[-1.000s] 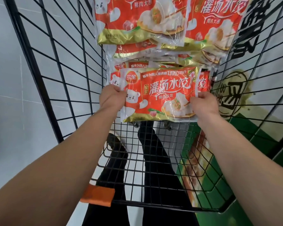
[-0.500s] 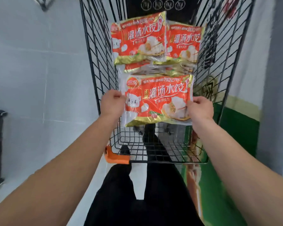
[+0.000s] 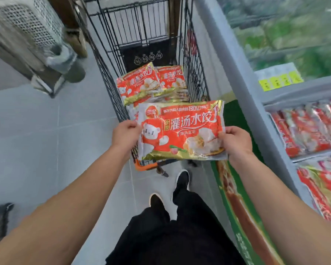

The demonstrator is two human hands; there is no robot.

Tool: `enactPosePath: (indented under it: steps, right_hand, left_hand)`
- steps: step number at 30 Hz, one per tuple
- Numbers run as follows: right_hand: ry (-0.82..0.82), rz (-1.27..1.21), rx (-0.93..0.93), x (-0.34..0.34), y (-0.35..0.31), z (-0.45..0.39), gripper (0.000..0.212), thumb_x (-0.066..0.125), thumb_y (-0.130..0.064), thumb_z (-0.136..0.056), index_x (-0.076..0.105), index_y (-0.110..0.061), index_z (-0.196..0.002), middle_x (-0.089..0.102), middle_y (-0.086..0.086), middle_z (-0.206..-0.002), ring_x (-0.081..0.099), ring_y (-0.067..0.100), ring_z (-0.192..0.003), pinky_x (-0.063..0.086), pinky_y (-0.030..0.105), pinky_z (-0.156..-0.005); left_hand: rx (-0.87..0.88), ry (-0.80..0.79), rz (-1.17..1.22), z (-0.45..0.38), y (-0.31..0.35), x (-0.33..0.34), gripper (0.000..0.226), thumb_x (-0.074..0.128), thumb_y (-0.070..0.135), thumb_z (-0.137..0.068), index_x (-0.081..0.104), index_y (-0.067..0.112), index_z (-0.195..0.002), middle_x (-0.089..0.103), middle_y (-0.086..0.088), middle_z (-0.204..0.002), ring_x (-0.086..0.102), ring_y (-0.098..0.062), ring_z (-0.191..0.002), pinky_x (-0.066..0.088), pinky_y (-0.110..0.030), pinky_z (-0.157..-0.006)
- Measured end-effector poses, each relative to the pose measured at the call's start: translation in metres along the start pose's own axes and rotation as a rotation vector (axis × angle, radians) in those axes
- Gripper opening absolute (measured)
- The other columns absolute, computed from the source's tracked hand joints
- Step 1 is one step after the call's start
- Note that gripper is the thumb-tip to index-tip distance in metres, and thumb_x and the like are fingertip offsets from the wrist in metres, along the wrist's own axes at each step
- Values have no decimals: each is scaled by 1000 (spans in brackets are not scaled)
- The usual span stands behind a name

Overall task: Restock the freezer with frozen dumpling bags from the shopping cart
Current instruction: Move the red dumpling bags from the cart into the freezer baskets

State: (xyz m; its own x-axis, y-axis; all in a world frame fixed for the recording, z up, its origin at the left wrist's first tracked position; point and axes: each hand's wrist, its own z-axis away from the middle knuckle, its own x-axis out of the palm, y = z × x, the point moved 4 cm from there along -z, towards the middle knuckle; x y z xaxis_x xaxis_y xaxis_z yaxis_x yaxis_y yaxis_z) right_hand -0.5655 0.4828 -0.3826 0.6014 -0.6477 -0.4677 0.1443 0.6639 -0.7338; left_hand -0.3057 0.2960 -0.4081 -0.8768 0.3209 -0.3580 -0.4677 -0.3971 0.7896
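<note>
Both hands, left and right, are gripping one bag by its ends above the cart, likely needing a rightward carry into the freezer.

Freezer right of cart

Red-orange dumpling bag with gold trim, black wire cart, pale grey floor tiles

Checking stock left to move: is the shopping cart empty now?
No, more dumpling bags lie in the shopping cart beyond the held bag.
</note>
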Motion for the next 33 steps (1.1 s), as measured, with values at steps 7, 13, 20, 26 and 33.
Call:
enactPosePath:
  steps: [7, 13, 20, 26, 33]
  right_hand:
    - [208, -145, 49, -126, 76, 39, 14, 64, -16, -81, 67, -19, -67, 70, 1, -77, 69, 30, -84, 57, 46, -80]
    - [309, -280, 110, -233, 159, 57, 21, 64, -9, -81, 67, -18, -62, 68, 2, -69, 63, 27, -73, 50, 40, -71]
    - [367, -362, 161, -357, 239, 59, 15, 63, -10, -82, 64, -7, -67, 62, 4, -68, 58, 24, -69, 45, 35, -65]
    - [464, -443, 232, -414, 287, 50, 21, 64, -18, -72, 64, 1, -81, 62, 7, -73, 56, 23, -71, 43, 36, -67]
    - [530, -456, 352, -428, 325, 31, 24, 67, -6, -82, 54, -11, -63, 50, 2, -58, 46, 18, -57, 33, 25, -52]
  left_hand:
    - [155, -259, -117, 74, 42, 97, 23, 66, 13, -87, 68, 23, -66, 65, 2, -77, 63, -27, -80, 51, -43, -71]
    - [273, -388, -205, 144, 49, 208, 7, 70, 24, -72, 72, 28, -67, 72, -7, -86, 69, -36, -91, 57, -52, -80]
    - [285, -457, -208, 242, 50, 329, 7, 72, 16, -80, 71, 20, -76, 75, -7, -89, 71, -29, -91, 58, -50, -85]
    - [348, -527, -289, 282, 67, 415, 20, 71, 14, -82, 65, 24, -66, 68, 0, -79, 66, -25, -83, 54, -39, -73]
    - [448, -660, -523, 287, 72, 519, 27, 69, 11, -83, 60, 20, -59, 58, 0, -62, 51, -20, -65, 41, -34, -63]
